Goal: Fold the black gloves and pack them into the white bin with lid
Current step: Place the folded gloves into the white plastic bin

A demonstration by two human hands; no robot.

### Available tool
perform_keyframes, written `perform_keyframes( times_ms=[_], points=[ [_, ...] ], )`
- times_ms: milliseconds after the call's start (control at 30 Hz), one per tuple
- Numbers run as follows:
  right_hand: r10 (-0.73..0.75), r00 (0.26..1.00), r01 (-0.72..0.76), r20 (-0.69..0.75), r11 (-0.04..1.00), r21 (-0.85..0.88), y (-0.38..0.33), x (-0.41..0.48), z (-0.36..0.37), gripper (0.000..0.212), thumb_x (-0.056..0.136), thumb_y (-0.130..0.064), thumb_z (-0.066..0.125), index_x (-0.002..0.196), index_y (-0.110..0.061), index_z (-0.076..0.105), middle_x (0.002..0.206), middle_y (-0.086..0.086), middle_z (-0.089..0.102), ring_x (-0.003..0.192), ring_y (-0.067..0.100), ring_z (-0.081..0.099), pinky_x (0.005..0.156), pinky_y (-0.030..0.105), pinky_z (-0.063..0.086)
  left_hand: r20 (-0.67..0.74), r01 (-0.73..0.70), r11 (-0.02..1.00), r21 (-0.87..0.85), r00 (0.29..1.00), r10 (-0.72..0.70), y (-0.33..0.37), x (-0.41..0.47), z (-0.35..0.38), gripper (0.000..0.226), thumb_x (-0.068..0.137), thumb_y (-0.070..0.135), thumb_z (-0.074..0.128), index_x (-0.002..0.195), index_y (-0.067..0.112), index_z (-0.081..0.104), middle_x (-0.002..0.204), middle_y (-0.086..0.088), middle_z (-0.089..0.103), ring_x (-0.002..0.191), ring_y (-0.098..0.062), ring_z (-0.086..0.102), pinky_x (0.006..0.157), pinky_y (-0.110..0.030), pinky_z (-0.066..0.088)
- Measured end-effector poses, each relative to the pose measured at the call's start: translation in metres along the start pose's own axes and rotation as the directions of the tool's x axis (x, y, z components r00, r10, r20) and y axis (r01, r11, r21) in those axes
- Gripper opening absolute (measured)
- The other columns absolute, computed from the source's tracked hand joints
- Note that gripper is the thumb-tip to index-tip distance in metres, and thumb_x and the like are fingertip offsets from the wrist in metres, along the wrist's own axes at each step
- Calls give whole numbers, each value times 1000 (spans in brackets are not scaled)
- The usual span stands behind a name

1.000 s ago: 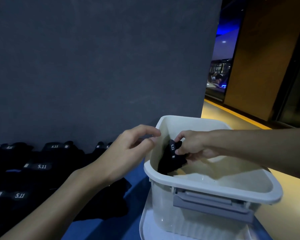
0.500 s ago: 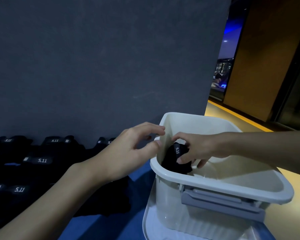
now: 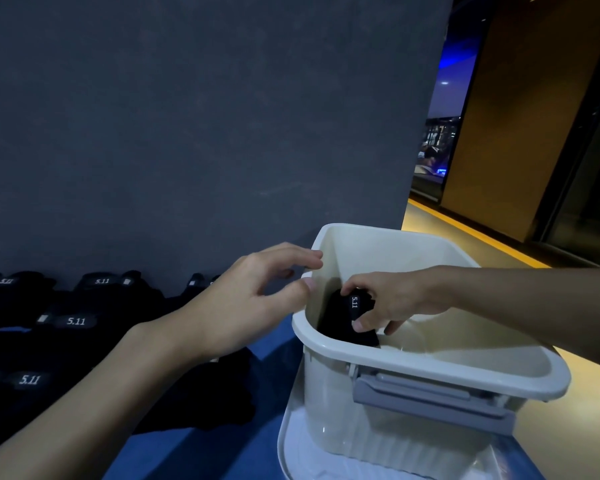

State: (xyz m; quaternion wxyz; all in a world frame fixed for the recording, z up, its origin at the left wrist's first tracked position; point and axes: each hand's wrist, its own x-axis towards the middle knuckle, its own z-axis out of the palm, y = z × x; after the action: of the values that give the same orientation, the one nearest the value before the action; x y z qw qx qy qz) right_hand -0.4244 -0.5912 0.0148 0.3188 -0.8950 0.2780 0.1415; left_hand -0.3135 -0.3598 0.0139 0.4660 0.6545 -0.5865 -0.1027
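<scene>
1. White plastic forms the bin (image 3: 430,374), which stands with its top open and a grey latch (image 3: 430,400) folded down against its near wall.
2. Inside the bin, close against its left wall, sits a folded black glove (image 3: 340,323). Its white "5.11" label faces up towards the camera.
3. The right hand (image 3: 392,299) reaches in over the bin's right rim. Its fingers and thumb are curled round the upper end of the folded black glove, grasping it. The lower part of the glove is hidden behind the bin's near rim, so whether it touches the floor of the bin cannot be told.
4. The left hand (image 3: 250,306) hovers just outside the bin's left rim. Its fingers are loosely curved, thumb and forefinger are apart, and it holds nothing. The fingertips are very near the rim, but whether they touch it cannot be told.
5. Left of the bin, more black gloves (image 3: 73,323) lie heaped on a blue tabletop (image 3: 194,455), several with "5.11" labels showing.
6. Under the bin lies a white lid (image 3: 302,459), its shallow edge showing around the bin's base on the near and left sides.
7. Behind the bin and the heap rises a dark grey wall (image 3: 187,133). To the right of the bin runs a yellow-lit floor (image 3: 465,237).
</scene>
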Motion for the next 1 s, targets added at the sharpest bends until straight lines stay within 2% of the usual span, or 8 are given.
perform_keyframes(
  times_ms=[133,300,433,533,733,800,900,1000],
  points=[
    [-35,998,32,-43,997,-77,-6,-7,-5,65,86,-25,74,140,-36,40,135,3,47,113,26,59,90,43,57,4,37,997,-73,999,-37,4,2,0,38,86,38,57,121,27,66,135,23,58,124,5,54,108,-30,44],
    [-90,991,78,-102,990,-121,-20,-34,-18,60,87,-27,73,138,-37,44,147,1,33,117,23,53,92,39,55,-25,33,995,-95,999,-36,12,0,0,31,89,35,57,116,27,68,133,21,60,120,4,58,107,-31,45],
    [-193,960,167,-204,976,-136,-31,-56,-25,59,88,-27,72,140,-30,44,142,1,40,105,18,59,79,26,54,-69,28,998,-55,997,-31,25,-10,-7,28,89,37,58,113,28,69,118,16,69,104,-11,69,93,-41,53],
    [-283,913,260,-293,959,-116,-48,-73,-25,51,87,-31,72,133,-29,50,134,-3,47,105,16,60,77,24,53,-129,78,996,36,989,-72,33,-23,-19,16,95,29,60,108,32,69,109,18,71,97,-26,69,81,-49,57],
    [-491,809,490,-324,867,-92,-103,-100,5,34,84,-37,74,115,-28,63,120,-5,59,86,6,61,71,20,45,-237,189,971,145,960,-152,36,-59,-47,15,97,23,60,104,29,71,101,11,74,96,1,67,91,-27,53],
    [-540,787,538,-297,837,-97,-122,-108,22,32,85,-34,73,114,-24,65,116,-3,62,85,5,61,71,19,47,-256,227,955,191,951,-175,36,-73,-55,14,96,23,60,102,28,72,93,12,75,88,5,67,83,-20,51],
    [-582,771,576,-260,810,-107,-149,-116,48,25,87,-29,72,110,-19,67,108,0,67,93,18,66,81,34,55,-317,308,917,251,922,-223,34,-98,-63,13,96,22,61,96,27,73,83,12,74,73,8,65,67,-12,48],
    [-607,757,603,-243,791,-99,-170,-114,75,22,87,-25,71,108,-18,68,101,-3,66,91,16,65,79,27,53,-413,386,874,296,876,-248,27,-122,-66,13,93,18,61,91,24,72,78,8,74,70,1,66,64,-18,52]
  ],
)
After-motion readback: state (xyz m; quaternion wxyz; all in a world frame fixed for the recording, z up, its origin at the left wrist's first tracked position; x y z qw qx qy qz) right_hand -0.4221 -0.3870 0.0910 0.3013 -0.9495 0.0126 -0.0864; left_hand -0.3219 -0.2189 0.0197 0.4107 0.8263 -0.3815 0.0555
